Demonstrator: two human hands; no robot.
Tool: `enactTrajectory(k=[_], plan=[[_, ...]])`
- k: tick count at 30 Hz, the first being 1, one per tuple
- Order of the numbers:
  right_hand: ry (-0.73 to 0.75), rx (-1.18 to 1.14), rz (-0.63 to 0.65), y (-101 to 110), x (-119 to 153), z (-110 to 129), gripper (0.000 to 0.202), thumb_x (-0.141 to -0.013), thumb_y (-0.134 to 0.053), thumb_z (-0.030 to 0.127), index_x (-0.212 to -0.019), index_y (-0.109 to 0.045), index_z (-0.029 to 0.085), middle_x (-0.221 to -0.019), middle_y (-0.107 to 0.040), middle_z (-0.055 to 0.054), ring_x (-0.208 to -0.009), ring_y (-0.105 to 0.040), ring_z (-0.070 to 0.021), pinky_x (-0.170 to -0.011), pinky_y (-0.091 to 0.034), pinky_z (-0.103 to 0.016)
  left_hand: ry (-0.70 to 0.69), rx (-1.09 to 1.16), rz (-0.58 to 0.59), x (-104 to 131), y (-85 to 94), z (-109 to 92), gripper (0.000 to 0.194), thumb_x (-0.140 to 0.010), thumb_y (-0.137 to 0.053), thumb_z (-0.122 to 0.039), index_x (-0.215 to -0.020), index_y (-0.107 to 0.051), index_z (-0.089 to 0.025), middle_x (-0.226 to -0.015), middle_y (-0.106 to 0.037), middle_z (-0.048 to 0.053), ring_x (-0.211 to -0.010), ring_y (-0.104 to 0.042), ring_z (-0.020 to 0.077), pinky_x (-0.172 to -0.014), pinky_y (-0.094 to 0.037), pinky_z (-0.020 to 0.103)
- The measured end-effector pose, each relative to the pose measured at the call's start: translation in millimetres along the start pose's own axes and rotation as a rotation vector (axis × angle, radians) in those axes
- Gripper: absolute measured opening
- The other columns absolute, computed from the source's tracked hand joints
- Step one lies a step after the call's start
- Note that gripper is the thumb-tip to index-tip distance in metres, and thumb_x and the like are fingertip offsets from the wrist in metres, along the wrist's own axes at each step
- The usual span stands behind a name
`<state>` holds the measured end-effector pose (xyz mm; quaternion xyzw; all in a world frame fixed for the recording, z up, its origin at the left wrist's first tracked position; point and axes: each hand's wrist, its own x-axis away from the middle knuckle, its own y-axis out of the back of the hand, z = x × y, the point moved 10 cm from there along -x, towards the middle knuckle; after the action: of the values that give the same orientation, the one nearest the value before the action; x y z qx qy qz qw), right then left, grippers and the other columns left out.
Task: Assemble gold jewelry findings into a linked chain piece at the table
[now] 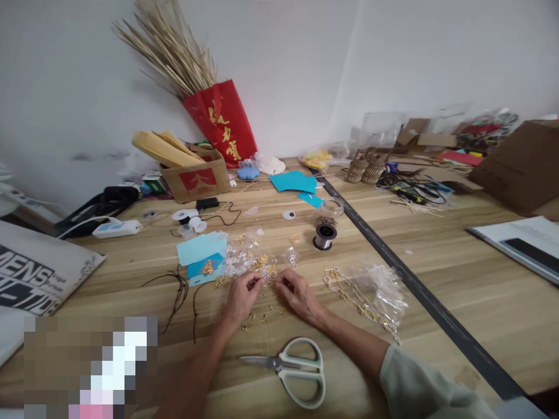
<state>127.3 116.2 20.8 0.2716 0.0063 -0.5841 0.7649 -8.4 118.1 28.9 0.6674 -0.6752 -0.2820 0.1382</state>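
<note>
Head view, left hand: the left hand (243, 298) lay at the near edge of the small metal pieces, fingers bent toward the thumb; whether they gripped a piece was too small to tell.
Head view, right hand: the right hand (299, 294) faced it, fingers curled, just apart; its grip could not be told either.
Metal pieces: a gold and silver heap (263, 263), loose on the wooden table (441, 273), just beyond the fingertips.
Gold chain: one thin length (262, 319), lying between the wrists.
Scissors: one pale-handled pair (301, 372), lying between the forearms on the near side, blades pointing left.
Right side: a larger linked chain (358, 299), beside a crumpled clear bag (386, 291), near the right forearm.
Left side: blue sheets (201, 250), gold bits on the lower one; dark cords (177, 297) near the left hand.
Beyond the heap: a wire spool (324, 237), upright; a googly eye (289, 215).
Far side: a red bag (227, 122) of dry stalks, leaning behind an open carton (196, 177).
</note>
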Motion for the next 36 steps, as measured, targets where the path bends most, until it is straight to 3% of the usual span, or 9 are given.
enactTrajectory(k=[6,13,20,24,29,36], plan=[[-0.031,-0.011,0.02,-2,0,-3,0.006,-0.08,-0.05,0.015,-0.076,-0.055,0.015,-0.069,-0.055,0.0,-0.063,-0.048,-0.0111,-0.058,-0.036,-0.021,-0.075,-0.142,0.011,-5,-3.0,-8,0.014,-0.08,-0.052,-0.021,-0.076,-0.065,-0.017,-0.078,-0.067,0.004,-0.071,-0.06,0.0163,-0.067,-0.047,0.026],[-0.022,-0.032,0.035,-2,0,1,0.007,-0.079,-0.049,0.015,-0.075,-0.055,0.015,-0.067,-0.054,0.001,-0.061,-0.048,-0.0106,-0.058,-0.037,-0.021,-0.1,-0.248,0.005,-20,-3.8,-16,0.024,-0.081,-0.049,-0.021,-0.101,-0.062,-0.016,-0.094,-0.067,0.008,-0.084,-0.062,0.018,-0.073,-0.048,0.028],[-0.007,-0.011,0.056,-3,0,2,0.008,-0.078,-0.05,0.011,-0.074,-0.054,0.016,-0.068,-0.056,0.0,-0.063,-0.05,-0.0112,-0.06,-0.038,-0.021,-0.088,-0.385,0.104,-45,-10.9,-29,0.021,-0.082,-0.049,-0.026,-0.071,-0.065,-0.017,-0.068,-0.066,0.002,-0.064,-0.059,0.0144,-0.061,-0.041,0.023],[0.011,-0.02,0.061,-5,0,3,0.009,-0.08,-0.048,0.012,-0.073,-0.053,0.015,-0.067,-0.055,0.0,-0.06,-0.049,-0.0105,-0.058,-0.037,-0.02,-0.078,-0.45,0.138,-55,-28.7,-36,0.024,-0.082,-0.051,-0.031,-0.067,-0.065,-0.017,-0.061,-0.065,0.002,-0.059,-0.057,0.0142,-0.056,-0.038,0.023],[0.014,-0.032,0.052,-5,0,2,0.009,-0.08,-0.049,0.012,-0.072,-0.053,0.016,-0.066,-0.054,0.001,-0.059,-0.048,-0.0102,-0.057,-0.037,-0.02,-0.204,-0.403,0.113,-78,-55.9,-56,0.017,-0.082,-0.05,-0.022,-0.083,-0.066,-0.018,-0.079,-0.069,0.003,-0.073,-0.061,0.0145,-0.067,-0.043,0.023],[0.022,-0.016,0.06,-5,-2,4,0.009,-0.08,-0.049,0.01,-0.075,-0.054,0.015,-0.07,-0.057,-0.001,-0.063,-0.051,-0.0109,-0.059,-0.038,-0.02,-0.194,-0.445,0.101,-129,-83.8,-47,0.014,-0.078,-0.057,-0.023,-0.086,-0.067,-0.016,-0.094,-0.066,0.009,-0.095,-0.057,0.0211,-0.088,-0.041,0.031]])
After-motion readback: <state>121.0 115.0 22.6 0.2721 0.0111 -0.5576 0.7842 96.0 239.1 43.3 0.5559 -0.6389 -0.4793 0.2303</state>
